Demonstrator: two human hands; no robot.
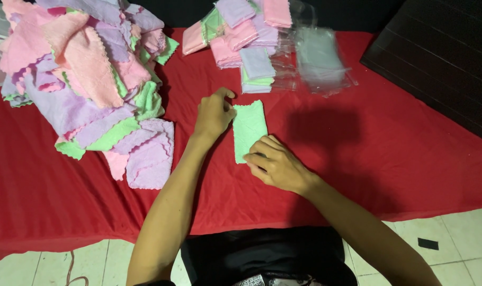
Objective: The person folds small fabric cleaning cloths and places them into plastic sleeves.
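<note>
Head view, item one: green cloth (249, 128), small, pale mint, fleecy, with a pinked zigzag edge; folded into a narrow upright strip and lying flat on the red table cover (357, 159), near the middle of the table.

Left hand (213, 114): rests at the strip's upper left corner, fingers loosely curled, thumb stretched toward the far edge; it touches the cloth's edge rather than gripping it.

Right hand (275, 164): lies over the strip's lower right corner, fingers bent and pressed down on the fabric; nothing is enclosed in the palm as far as can be seen.

Step in hand, by judgement: folding, with one lengthwise fold made and being pressed flat. A further fold would call for one hand pinning an end while the other lifts the opposite end over, edges kept square.

Surroundings: loose heap of cloths (82, 69), pink, lilac and green, unfolded, at far left; folded stack (246, 42) of the same colours beyond the strip; clear plastic bags (318, 58) just right of that stack; dark ribbed panel (442, 58) at upper right; pale tiled floor (453, 238) below the table edge.
</note>
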